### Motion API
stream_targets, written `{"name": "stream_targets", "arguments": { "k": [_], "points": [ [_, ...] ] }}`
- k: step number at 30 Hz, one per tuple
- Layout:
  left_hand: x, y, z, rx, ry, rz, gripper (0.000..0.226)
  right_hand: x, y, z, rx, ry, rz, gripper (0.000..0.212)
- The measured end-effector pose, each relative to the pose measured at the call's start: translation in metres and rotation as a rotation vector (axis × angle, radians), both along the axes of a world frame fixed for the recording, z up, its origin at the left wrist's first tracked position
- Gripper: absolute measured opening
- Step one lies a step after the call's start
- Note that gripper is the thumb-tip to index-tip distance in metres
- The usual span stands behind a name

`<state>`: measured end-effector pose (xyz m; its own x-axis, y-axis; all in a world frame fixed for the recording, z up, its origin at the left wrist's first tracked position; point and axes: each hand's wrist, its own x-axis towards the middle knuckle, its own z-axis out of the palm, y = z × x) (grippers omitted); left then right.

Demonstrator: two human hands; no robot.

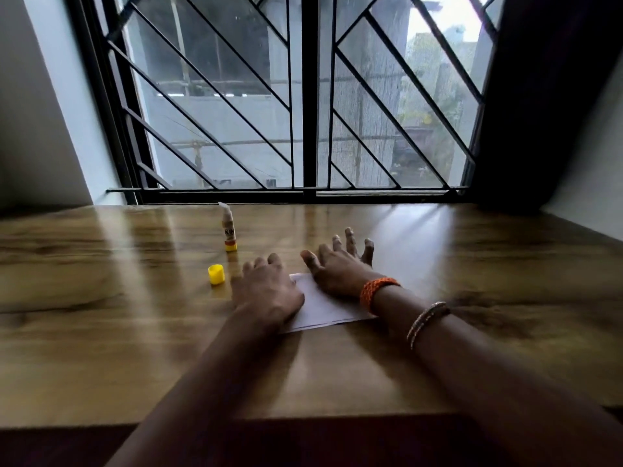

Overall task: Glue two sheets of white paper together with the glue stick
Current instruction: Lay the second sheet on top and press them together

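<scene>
2 hands lay on the wooden table (101,264), pressing flat on the white paper (323,306); whether 1 sheet or 2 lay there I could not tell, since only 1 white patch showed between them. The right hand (340,264) had its fingers spread and straight, palm down on the paper's far right part. The left hand (266,291) rested on the paper's left edge, fingers lightly bent, gripping nothing. The uncapped glue stick (229,230) stood upright beyond and left of the paper, nearest the left hand. Its yellow cap (216,274) sat just left of that hand's fingers, so I judged recapping would fall to the left.
</scene>
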<state>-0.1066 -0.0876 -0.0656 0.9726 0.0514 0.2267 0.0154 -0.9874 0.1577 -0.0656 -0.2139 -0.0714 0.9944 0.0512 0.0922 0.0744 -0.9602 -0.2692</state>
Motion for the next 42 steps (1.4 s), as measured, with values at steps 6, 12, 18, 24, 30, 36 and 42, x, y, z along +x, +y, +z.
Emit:
{"name": "stream_targets", "arguments": {
  "k": [6,12,18,24,30,36,42],
  "points": [
    [0.008,0.011,-0.003,-0.159,0.009,-0.029,0.025,0.002,-0.007,0.004,0.149,-0.072,-0.006,0.065],
    [0.017,0.018,0.015,-0.844,0.045,-0.237,0.020,-0.010,0.003,0.018,0.376,-0.257,0.247,0.038],
    [0.014,0.018,0.014,-0.962,-0.273,-0.356,0.010,-0.015,-0.010,0.031,0.443,-0.324,0.312,0.016],
    [0.007,0.018,0.021,-0.916,-0.564,-0.293,0.015,-0.018,-0.017,0.037,0.451,-0.324,0.352,0.017],
    [0.008,0.036,0.024,-1.103,-0.719,-0.112,0.017,-0.015,-0.031,0.047,0.567,-0.319,0.339,0.031],
    [0.000,0.038,0.030,-1.328,-0.619,-0.297,0.027,-0.023,-0.035,0.055,1.075,-0.295,0.254,0.028],
    [-0.006,0.040,0.021,-1.530,-0.242,-0.287,0.008,-0.034,-0.023,0.057,1.371,-0.131,0.055,0.032]
  ]
}}
